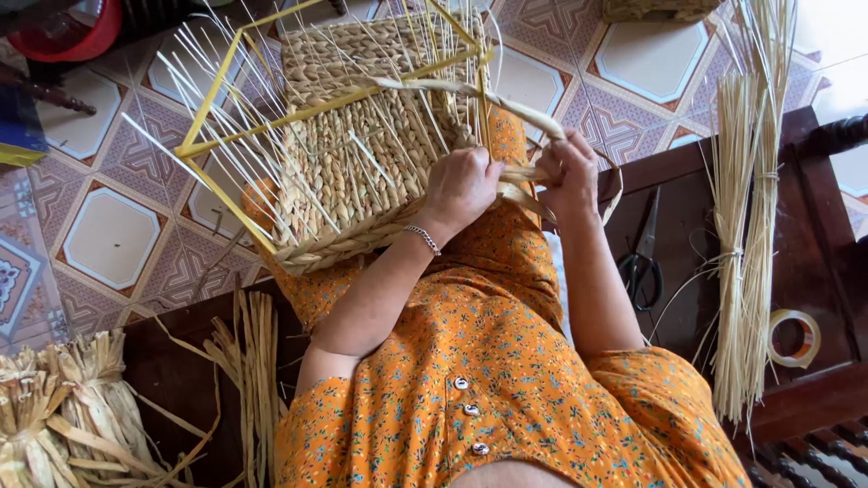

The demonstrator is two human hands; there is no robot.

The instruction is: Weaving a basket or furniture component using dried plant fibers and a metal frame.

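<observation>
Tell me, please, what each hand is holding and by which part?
The left hand presses on the half-woven basket at its near edge; the right hand grips the flat straw strands close to the weave.

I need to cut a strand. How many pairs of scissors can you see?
1. The scissors lie on the dark wooden bench, just right of the right hand, beside the straw bundle. Others may be hidden under the basket.
</observation>
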